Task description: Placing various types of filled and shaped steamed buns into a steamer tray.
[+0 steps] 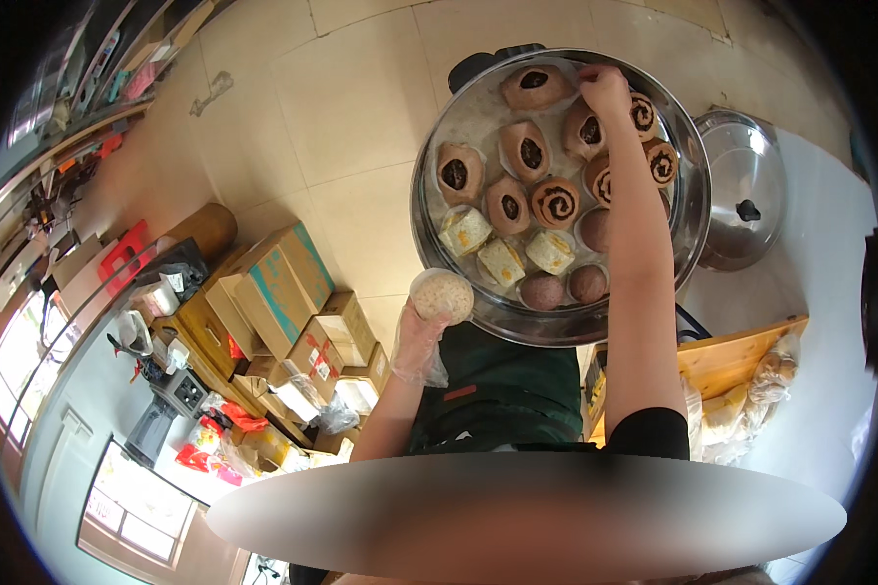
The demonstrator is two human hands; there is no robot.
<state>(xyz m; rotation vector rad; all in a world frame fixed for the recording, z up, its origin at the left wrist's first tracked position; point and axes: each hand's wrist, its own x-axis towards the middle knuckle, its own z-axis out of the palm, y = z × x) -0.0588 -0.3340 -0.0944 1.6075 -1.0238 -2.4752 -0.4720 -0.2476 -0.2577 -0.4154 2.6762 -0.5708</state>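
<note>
My left hand (421, 333), in a clear plastic bag or glove, is closed round a pale speckled round bun (443, 294) just outside the near left rim of a large round metal steamer (517, 329). Across the steamer stretches my right arm. At its far rim, my right hand (606, 90) has its fingers pinched together; what they hold, if anything, is too small to make out. In the steamer lie several brown buns with dark filling (531, 153), spiral rolls (556, 202), yellow-and-white square buns (501, 261) and round purplish-brown buns (542, 291). My right forearm hides part of them.
Right of the steamer rests a metal lid with a black knob (747, 210). A wooden shelf (741, 356) with bagged goods is at lower right. Cardboard boxes (285, 288) and a wooden cabinet (197, 327) stand to the left. Tiled floor (351, 117) lies beyond.
</note>
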